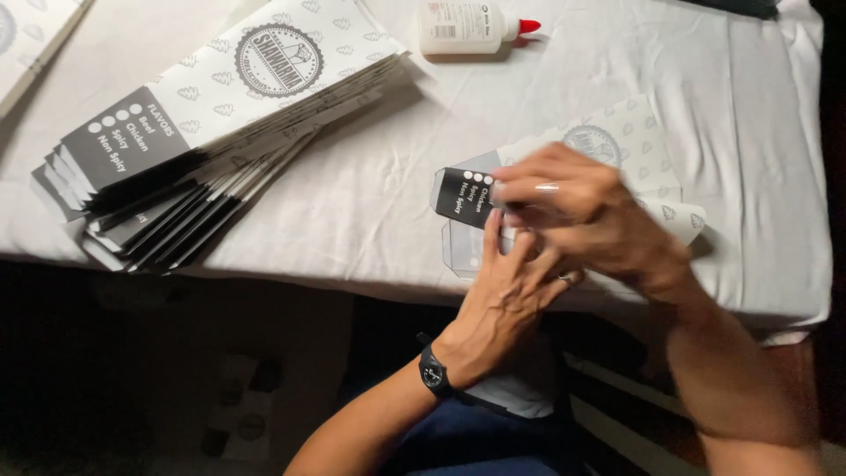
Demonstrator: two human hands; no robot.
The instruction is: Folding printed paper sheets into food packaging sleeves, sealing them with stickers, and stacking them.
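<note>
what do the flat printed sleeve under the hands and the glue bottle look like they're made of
Printed sleeve: thin matte paper or light card, lying flat with a creased flap, both hands pressing it. Glue bottle: probably plastic, a smooth white body with a slightly glossy red cap.

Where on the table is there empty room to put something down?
Bare cloth lies between the stack of printed sleeves and the flat sleeve under both hands, below the glue bottle. More lies along the right edge. The left side is crowded.
</note>
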